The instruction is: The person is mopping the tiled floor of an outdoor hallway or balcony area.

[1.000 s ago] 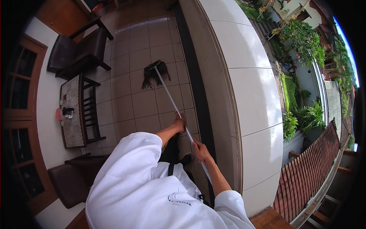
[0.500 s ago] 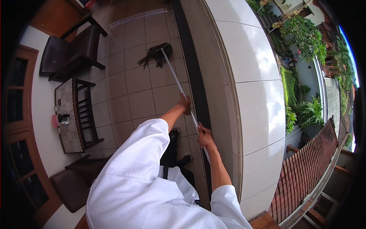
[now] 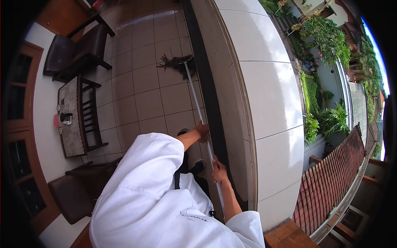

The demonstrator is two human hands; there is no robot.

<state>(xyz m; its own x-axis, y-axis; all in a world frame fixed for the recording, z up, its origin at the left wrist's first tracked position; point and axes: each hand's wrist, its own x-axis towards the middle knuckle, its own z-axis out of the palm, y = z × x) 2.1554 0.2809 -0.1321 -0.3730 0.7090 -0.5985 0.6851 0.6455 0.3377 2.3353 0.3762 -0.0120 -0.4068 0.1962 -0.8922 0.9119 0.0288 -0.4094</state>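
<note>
I hold a mop with a long silver pole [image 3: 194, 95] and a dark, shaggy head [image 3: 180, 66]. Its head lies on the tiled floor, fanned out to the left, with its right end by the dark border strip. My left hand [image 3: 202, 132] is wrapped round the pole about midway. Lower down and nearer to me, my right hand [image 3: 219, 170] grips the same pole. The pole slants from my right side forward and a little left. Long white sleeves cover much of both arms.
A dark border strip [image 3: 211, 87] and a low wall with a white tiled top [image 3: 277, 95] run along my right. To the left stand a brown sofa [image 3: 82, 49], a cloth-covered table [image 3: 72, 111] and a brown chair [image 3: 70, 196]. Plants [image 3: 331, 115] grow beyond the wall.
The mop head has come nearer and shifted right, toward the dark strip. Both hands have drawn back toward my body, still gripping the pole.
</note>
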